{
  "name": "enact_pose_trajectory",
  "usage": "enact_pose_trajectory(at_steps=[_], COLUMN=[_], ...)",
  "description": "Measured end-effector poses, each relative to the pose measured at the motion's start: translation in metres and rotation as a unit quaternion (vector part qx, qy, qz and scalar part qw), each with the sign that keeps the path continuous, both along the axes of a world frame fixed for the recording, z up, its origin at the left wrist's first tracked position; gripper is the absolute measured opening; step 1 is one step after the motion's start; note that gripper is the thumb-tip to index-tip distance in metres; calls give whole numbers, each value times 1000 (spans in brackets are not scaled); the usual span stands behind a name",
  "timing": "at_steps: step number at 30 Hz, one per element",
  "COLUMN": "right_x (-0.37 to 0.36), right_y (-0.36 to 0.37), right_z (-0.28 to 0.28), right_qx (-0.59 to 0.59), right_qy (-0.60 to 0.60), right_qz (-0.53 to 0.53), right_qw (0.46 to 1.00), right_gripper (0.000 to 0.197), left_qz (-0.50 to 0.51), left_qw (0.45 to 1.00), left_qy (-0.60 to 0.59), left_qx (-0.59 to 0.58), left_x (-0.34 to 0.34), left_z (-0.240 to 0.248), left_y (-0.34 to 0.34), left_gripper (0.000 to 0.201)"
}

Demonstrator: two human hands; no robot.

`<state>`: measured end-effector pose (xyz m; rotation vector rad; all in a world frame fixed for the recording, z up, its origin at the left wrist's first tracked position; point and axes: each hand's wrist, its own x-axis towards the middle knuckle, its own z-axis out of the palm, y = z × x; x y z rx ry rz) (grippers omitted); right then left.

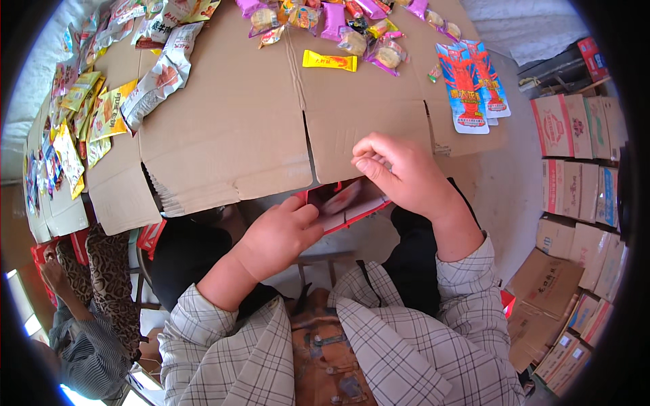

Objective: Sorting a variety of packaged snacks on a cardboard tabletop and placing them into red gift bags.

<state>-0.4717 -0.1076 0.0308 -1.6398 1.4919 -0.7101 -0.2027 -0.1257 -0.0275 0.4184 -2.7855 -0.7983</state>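
Head view, seated person in a checked shirt at a work surface of flattened brown cardboard sheets.

9–10 o'clock: a heap of yellow, white and multicoloured foil snack packets lies spread along the cardboard's left edge, untouched. A second person's patterned sleeve shows at 8 o'clock, apart from the work.

Centre: the left hand is closed on the lower left corner of a flat red glossy bag with a pale inner face, thumb on top. The bag sits just below the cardboard's near edge, over the lap, tilted up toward 2 o'clock.

Just right of centre: the right hand pinches the bag's upper right edge, fingers curled over it, thumb beneath. The bag thus spans between both grips, mostly hidden under the right hand.

12 o'clock: purple and yellow wrapped sweets. 1–2 o'clock: blue flat pouches with a red lobster picture.

3–4 o'clock: stacked brown cartons on the floor.

Judgement: early stage. I cannot tell whether anything is in the bag; the packets on the surface appear unsorted.
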Motion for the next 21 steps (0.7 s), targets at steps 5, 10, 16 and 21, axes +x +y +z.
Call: enact_pose_trajectory(at_steps=[5,10,16,21], right_x=[11,37,88,125], right_y=[-14,-35,-60,-83], right_z=[-4,-8,-15,-21], right_qx=[-91,-170,-224,-248], right_qy=[34,60,79,172], right_qz=[-2,46,66,93], right_qw=[995,983,969,949], right_gripper=[13,12,12,11], left_qz=[-9,-1,10,35], left_qw=[999,999,993,988], left_qy=[-22,-48,-99,-136], left_qx=[-26,-25,-70,-66], left_x=[5,16,22,30], left_z=[2,1,-7,-11], left_y=[-2,0,9,10], left_gripper=[12,10,12,15])
